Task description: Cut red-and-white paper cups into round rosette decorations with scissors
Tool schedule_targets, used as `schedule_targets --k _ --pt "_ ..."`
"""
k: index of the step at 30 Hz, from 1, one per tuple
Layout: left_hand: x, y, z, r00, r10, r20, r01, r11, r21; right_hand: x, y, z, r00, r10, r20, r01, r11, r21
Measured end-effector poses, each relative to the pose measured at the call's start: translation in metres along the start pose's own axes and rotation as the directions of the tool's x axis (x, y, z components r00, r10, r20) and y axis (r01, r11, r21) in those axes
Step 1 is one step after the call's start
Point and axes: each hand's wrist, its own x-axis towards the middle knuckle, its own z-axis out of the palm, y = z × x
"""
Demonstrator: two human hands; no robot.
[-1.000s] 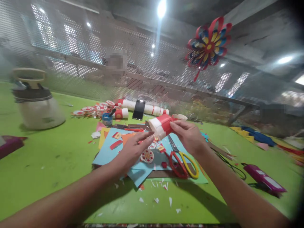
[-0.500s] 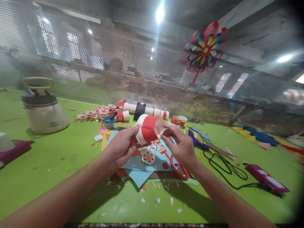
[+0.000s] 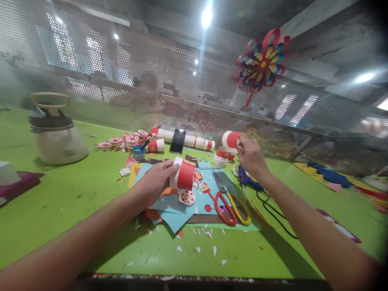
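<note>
My left hand (image 3: 158, 181) is closed around a red-and-white paper cup (image 3: 185, 173), held on its side above the sheets of blue paper (image 3: 176, 220). Off to the back right, my right hand (image 3: 253, 155) pinches a second red-and-white paper cup piece (image 3: 232, 140) by its edge. That piece hangs just above some short paper cups (image 3: 220, 158) standing on the table; whether it touches them I cannot tell. Between my arms lie scissors (image 3: 232, 206) with one red and one yellow handle, and a small round white-and-red paper piece (image 3: 187, 197).
A blue glue gun (image 3: 249, 180) with a black cable lies under my right forearm. Behind are a phone (image 3: 178, 141), a white tube of joined cups (image 3: 194, 140) and a blue jar (image 3: 138, 152). A large pot-like container (image 3: 57, 139) stands left. Paper scraps litter the front.
My right hand has moved right and away from the left hand, carrying a cup piece to the back cups. My left hand still holds its cup. The scissors are now uncovered.
</note>
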Motion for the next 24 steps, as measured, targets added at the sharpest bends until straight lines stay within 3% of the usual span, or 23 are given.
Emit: schedule_targets --k 3,5,8,12,18,24 --pt "0.002 0.001 -0.002 1.000 0.002 0.014 -0.003 1.000 0.024 0.016 0.016 0.005 0.989 0.058 0.134 -0.060 0.998 0.006" --pt "0.001 0.002 -0.005 1.000 -0.011 0.020 0.010 0.999 0.034 0.013 0.011 0.006 0.976 0.080 0.201 -0.090 0.995 0.042" --pt "-0.002 0.005 -0.009 0.999 -0.041 0.014 0.040 0.998 0.048 -0.011 -0.023 0.006 0.952 0.052 0.302 -0.107 0.980 0.168" --pt "-0.007 0.006 -0.015 0.998 -0.050 -0.029 0.051 0.998 0.048 -0.051 -0.080 0.005 0.877 -0.096 0.471 -0.104 0.919 0.381" --pt "-0.026 0.006 -0.032 0.991 -0.099 -0.085 0.103 0.993 0.051 -0.077 -0.118 0.017 0.795 -0.208 0.570 -0.044 0.917 0.397" --pt "-0.039 0.002 -0.044 0.986 -0.147 -0.074 0.149 0.989 0.026 -0.094 -0.136 0.036 0.776 -0.240 0.583 0.067 0.951 0.302"
